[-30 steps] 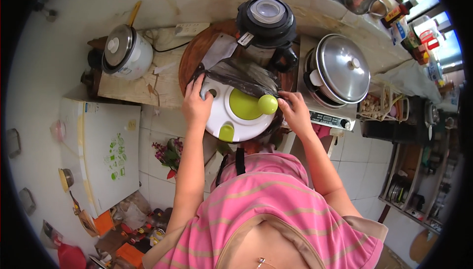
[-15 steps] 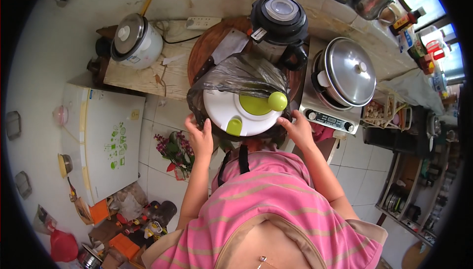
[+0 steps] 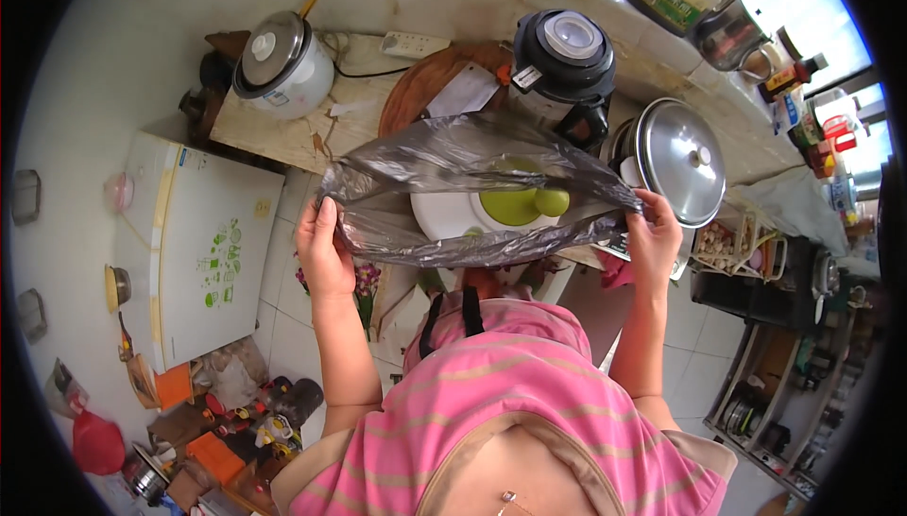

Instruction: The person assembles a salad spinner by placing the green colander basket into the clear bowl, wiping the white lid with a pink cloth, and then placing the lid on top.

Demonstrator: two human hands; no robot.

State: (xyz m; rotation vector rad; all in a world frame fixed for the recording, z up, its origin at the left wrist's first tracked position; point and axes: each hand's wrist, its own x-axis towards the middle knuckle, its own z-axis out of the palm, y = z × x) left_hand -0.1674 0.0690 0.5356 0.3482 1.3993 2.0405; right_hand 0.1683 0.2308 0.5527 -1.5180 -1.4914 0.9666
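A thin dark plastic bag (image 3: 406, 162) is stretched wide between my two hands in front of me. My left hand (image 3: 326, 247) pinches its left edge, thumb on top. At the opposite end, my right hand (image 3: 654, 237) grips the bag's right corner. Through the bag's opening shows a round white-and-green lidded container (image 3: 444, 215) with a green ball knob (image 3: 551, 201) on its lid. Part of the lid is covered by the bag's film, and the container's lower body is hidden.
Behind the bag, a cleaver (image 3: 463, 91) lies on a round wooden board (image 3: 406, 91) beside a black pressure cooker (image 3: 564, 58). A rice cooker (image 3: 283, 67) stands left. On the right is a lidded steel pot (image 3: 678, 162). A white fridge (image 3: 213, 251) stands lower left.
My hands have spread apart and pulled the bag's edges up and outward. Its near edge now rises over the front of the lid, which was uncovered before.
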